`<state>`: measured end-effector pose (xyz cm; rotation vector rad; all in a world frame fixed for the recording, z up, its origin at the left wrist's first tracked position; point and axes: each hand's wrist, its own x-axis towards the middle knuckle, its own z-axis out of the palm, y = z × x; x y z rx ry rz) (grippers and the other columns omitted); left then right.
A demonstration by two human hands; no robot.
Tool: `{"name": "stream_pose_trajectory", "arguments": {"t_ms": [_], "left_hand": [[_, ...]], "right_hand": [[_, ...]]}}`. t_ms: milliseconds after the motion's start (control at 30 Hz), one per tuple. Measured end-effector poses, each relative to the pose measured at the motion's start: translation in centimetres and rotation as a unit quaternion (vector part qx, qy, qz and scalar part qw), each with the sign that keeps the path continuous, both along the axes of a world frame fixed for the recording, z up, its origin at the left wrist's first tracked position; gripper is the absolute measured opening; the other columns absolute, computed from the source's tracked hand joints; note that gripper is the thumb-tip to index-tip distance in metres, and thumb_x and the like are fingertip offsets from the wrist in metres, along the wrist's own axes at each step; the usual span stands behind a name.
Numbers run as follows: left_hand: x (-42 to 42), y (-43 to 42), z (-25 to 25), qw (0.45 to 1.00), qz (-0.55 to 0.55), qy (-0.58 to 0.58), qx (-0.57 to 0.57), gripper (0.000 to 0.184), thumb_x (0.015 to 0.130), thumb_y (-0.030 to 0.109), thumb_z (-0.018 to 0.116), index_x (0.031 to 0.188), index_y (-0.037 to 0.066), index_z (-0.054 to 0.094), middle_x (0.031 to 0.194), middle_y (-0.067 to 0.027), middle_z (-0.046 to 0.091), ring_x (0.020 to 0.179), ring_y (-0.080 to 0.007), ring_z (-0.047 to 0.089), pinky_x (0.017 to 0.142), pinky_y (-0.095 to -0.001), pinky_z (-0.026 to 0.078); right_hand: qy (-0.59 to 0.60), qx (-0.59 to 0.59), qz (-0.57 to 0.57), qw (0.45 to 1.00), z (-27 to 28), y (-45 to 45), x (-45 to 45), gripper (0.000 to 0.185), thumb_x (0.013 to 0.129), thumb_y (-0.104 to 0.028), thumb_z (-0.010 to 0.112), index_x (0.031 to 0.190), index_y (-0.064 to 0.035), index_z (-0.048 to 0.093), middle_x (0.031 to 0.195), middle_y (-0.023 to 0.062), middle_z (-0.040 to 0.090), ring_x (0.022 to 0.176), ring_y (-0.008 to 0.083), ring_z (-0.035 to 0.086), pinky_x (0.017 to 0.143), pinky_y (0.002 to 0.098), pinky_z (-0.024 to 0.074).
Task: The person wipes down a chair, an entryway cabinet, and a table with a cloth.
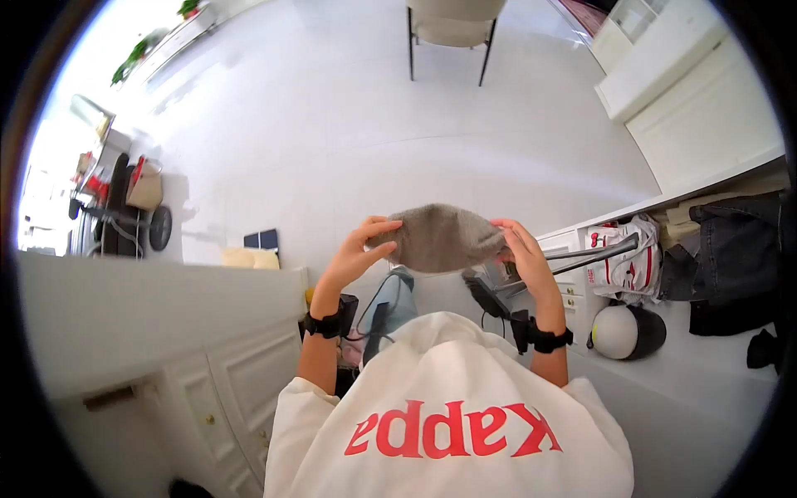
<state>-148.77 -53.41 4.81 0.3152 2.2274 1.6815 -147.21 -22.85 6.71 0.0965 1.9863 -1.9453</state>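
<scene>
A grey knitted hat, seemingly a beanie, is stretched sideways in front of my chest. Its left edge is pinched between the thumb and fingers of my left hand. At the opposite edge, my right hand grips the fabric with fingers on its upper corner; the right thumb is mostly hidden. Black straps with small boxes circle both wrists, such as the left strap. Below the hat lies the white shirt I wear, with red lettering. A light blue garment shows under my left forearm.
A white cabinet stands at left. On the right, a shelf holds dark folded clothes, a white-and-red bag and a white-and-black helmet. A chair stands ahead on the pale floor. A wheeled item sits far left.
</scene>
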Motion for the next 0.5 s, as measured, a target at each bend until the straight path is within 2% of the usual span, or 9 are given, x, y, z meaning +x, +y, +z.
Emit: {"name": "stream_pose_trajectory", "arguments": {"t_ms": [33, 133, 233, 333, 367, 467, 500], "left_hand": [[-2.3, 0.4, 0.6, 1.0, -0.002, 0.011, 0.013, 0.031, 0.082, 0.01, 0.061, 0.113, 0.006, 0.06, 0.106, -0.0042, 0.052, 0.094, -0.0153, 0.048, 0.083, -0.0262, 0.039], [-9.2, 0.6, 1.6, 0.998, -0.032, 0.051, 0.013, 0.029, 0.082, 0.005, 0.059, 0.112, 0.005, 0.06, 0.102, -0.0034, 0.051, 0.09, -0.0134, 0.048, 0.077, -0.0236, 0.04], [-14.1, 1.8, 2.2, 0.998, -0.003, -0.001, 0.057, 0.026, 0.082, 0.001, 0.057, 0.108, 0.005, 0.062, 0.099, -0.0031, 0.051, 0.087, -0.0115, 0.048, 0.072, -0.0215, 0.04], [-19.5, 3.3, 1.3, 0.998, -0.029, 0.01, 0.046, 0.023, 0.083, -0.001, 0.056, 0.104, 0.004, 0.064, 0.096, -0.002, 0.051, 0.085, -0.0098, 0.048, 0.068, -0.0206, 0.04], [-21.1, 4.1, 1.3, 0.998, -0.038, 0.017, 0.036, 0.02, 0.083, 0.0, 0.056, 0.1, 0.004, 0.065, 0.091, -0.0021, 0.051, 0.082, -0.0099, 0.049, 0.065, -0.0209, 0.04], [-25.5, 6.8, 1.9, 0.993, -0.086, 0.08, 0.025, 0.02, 0.082, -0.002, 0.055, 0.098, 0.003, 0.065, 0.088, -0.0037, 0.051, 0.077, -0.0108, 0.049, 0.062, -0.0206, 0.039], [-26.7, 7.9, 2.9, 0.994, -0.095, 0.055, 0.008, 0.022, 0.081, -0.007, 0.053, 0.097, 0.003, 0.065, 0.087, -0.003, 0.053, 0.075, -0.01, 0.048, 0.061, -0.0211, 0.038]], "right_hand": [[0.005, 0.004, -0.033, 0.999, -0.3, -0.8, -2.0, 0.033, 0.097, -0.026, 0.036, 0.116, -0.005, 0.052, 0.108, 0.0038, 0.056, 0.091, 0.0098, 0.053, 0.077, 0.0245, 0.044], [0.065, -0.006, -0.029, 0.997, 0.1, -3.4, -8.3, 0.03, 0.095, -0.024, 0.04, 0.114, -0.0046, 0.054, 0.105, 0.0029, 0.057, 0.089, 0.0094, 0.052, 0.078, 0.0242, 0.0428], [0.024, 0.056, 0.009, 0.998, 2.4, -5.6, -12.1, 0.029, 0.093, -0.021, 0.046, 0.113, -0.0026, 0.054, 0.101, 0.002, 0.058, 0.089, 0.0098, 0.052, 0.08, 0.0251, 0.0418], [0.033, 0.019, 0.016, 0.999, -1.1, -5.1, -15.8, 0.03, 0.09, -0.024, 0.051, 0.11, -0.0033, 0.056, 0.091, 0.002, 0.058, 0.089, 0.0096, 0.052, 0.075, 0.0246, 0.0442], [0.028, 0.017, 0.009, 0.999, -1.9, -4.3, -16.9, 0.034, 0.086, -0.024, 0.057, 0.112, -0.0027, 0.054, 0.099, 0.0065, 0.059, 0.096, 0.0144, 0.054, 0.083, 0.0287, 0.0432], [0.079, 0.117, -0.064, 0.988, -2.9, -2.9, -20.9, 0.044, 0.083, -0.02, 0.062, 0.121, -0.0039, 0.048, 0.118, 0.0112, 0.052, 0.113, 0.022, 0.047, 0.095, 0.0322, 0.0371], [0.188, 0.15, -0.063, 0.969, -4.9, -2.3, -22.9, 0.064, 0.073, -0.019, 0.068, 0.128, -0.0047, 0.04, 0.125, 0.0162, 0.045, 0.117, 0.0278, 0.044, 0.099, 0.0403, 0.033]]}}
